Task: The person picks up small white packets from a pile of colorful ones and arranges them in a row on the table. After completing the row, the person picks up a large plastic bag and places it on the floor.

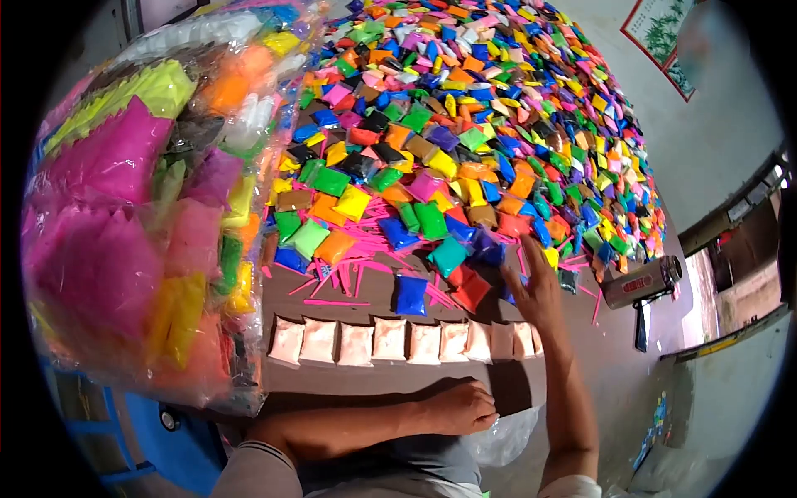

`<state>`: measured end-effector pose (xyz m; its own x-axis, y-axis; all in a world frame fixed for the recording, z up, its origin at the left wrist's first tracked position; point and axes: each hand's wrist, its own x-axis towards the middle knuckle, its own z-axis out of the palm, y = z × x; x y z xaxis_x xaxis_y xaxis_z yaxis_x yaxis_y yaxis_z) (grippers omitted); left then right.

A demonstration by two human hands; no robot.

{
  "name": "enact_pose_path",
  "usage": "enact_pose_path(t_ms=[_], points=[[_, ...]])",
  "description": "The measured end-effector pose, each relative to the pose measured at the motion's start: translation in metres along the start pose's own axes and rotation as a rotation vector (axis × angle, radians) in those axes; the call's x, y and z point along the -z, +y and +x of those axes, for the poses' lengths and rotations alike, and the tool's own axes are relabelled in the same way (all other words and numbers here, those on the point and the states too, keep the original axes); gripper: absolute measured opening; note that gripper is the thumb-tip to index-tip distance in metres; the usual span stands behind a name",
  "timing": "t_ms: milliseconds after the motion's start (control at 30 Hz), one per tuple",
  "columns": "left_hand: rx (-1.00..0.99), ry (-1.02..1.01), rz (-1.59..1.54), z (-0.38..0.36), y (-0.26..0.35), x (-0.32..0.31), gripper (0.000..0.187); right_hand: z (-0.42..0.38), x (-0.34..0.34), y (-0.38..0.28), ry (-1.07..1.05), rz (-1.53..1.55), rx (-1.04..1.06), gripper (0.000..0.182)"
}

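My left hand [466,407] is closed in a fist at the table's near edge, its fingers against the top of a clear plastic bag [508,438] that hangs there. My right hand [535,286] reaches over the table with fingers extended and apart, nothing seen in them. Close to its fingertips lie a red packet [471,290], an orange-red packet [514,225] and a dark blue packet [488,247]. Below it, a row of several pale peach packets [390,339] runs across the table. A blue packet [411,295] lies just behind that row.
A large heap of small coloured packets [465,108] covers the far table. Pink plastic sticks [357,249] are scattered at its front. Big clear bags of coloured packets [100,249] stand at the left. A metal cylinder with a handle [643,284] stands at the right edge.
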<state>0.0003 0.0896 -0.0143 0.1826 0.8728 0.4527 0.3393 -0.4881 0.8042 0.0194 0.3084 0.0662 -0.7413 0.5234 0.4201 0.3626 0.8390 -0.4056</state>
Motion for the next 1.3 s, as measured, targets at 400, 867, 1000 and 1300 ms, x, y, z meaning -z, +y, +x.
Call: enact_pose_path(t_ms=[400, 867, 1000, 1300], points=[[-0.037, 0.079, -0.128, -0.003, -0.018, -0.018, 0.029, 0.256, -0.138, 0.038, -0.157, 0.034, -0.304, 0.079], [0.055, -0.020, -0.088, 0.011, 0.010, 0.035, 0.024, 0.214, -0.146, -0.053, 0.164, 0.392, 0.240, 0.031], [0.077, 0.019, -0.155, 0.004, -0.001, 0.013, 0.023, 0.280, -0.116, 0.062, -0.116, 0.603, -0.301, 0.047], [0.017, 0.042, -0.180, 0.001, -0.009, 0.010, 0.023, 0.339, -0.187, 0.019, -0.329, 0.371, -0.363, 0.091]])
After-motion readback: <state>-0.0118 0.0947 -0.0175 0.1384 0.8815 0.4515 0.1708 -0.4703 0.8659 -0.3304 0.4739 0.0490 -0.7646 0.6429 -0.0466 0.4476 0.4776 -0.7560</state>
